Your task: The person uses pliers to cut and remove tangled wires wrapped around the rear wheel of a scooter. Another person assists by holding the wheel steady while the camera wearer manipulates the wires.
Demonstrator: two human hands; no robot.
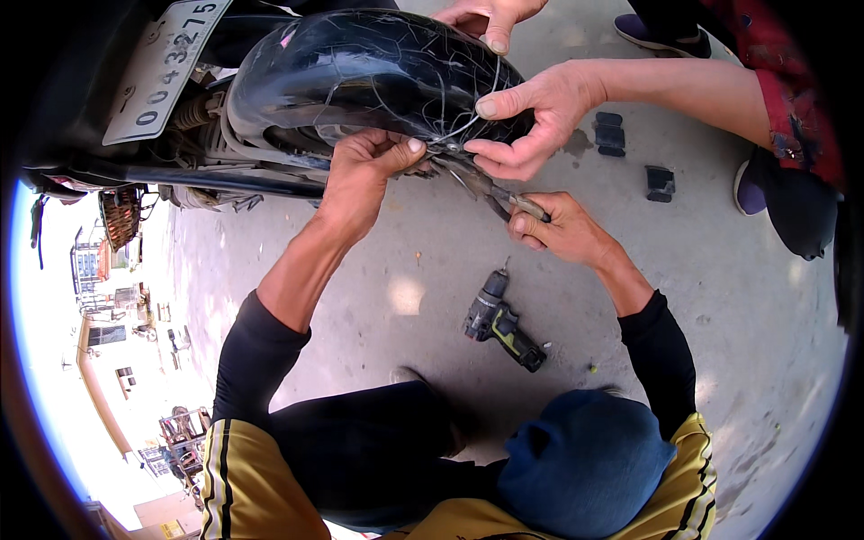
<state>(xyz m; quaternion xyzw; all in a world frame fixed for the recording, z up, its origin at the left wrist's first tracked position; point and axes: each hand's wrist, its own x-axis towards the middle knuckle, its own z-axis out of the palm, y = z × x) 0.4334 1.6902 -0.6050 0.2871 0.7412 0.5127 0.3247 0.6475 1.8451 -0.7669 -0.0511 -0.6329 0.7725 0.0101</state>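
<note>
Looking down from the head view, the left hand point(364, 166) is at the lower edge of a black mudguard point(360, 76), its thumb and forefinger pinching a thin pale wire point(459, 131); the other fingers curl under, partly hidden. The right hand point(562, 229) has its fingers wrapped around the handles of the pliers point(486, 191), which reach up to that same edge, just beside the left thumb. Whether the pliers bite on anything is too small to tell. Holding the wire close to the tool probably stops it slipping, and the low grip on the handles likely leaves the tip in sight. A co-worker's hand point(540, 112) comes in from the right with thumb and fingers spread around the mudguard's end, apparently to steady it and the wire; another hand point(495, 16) touches near its top. The pliers lie slantwise, nose toward the upper left, handles toward the lower right. The mudguard's long axis runs left to right, dipping at its right end, with a number plate point(165, 72) beside its left end. On the ground point(351, 297) rests a drill point(499, 319), its bit pointing up and away from the person, and farther right lie black blocks point(609, 135).
</note>
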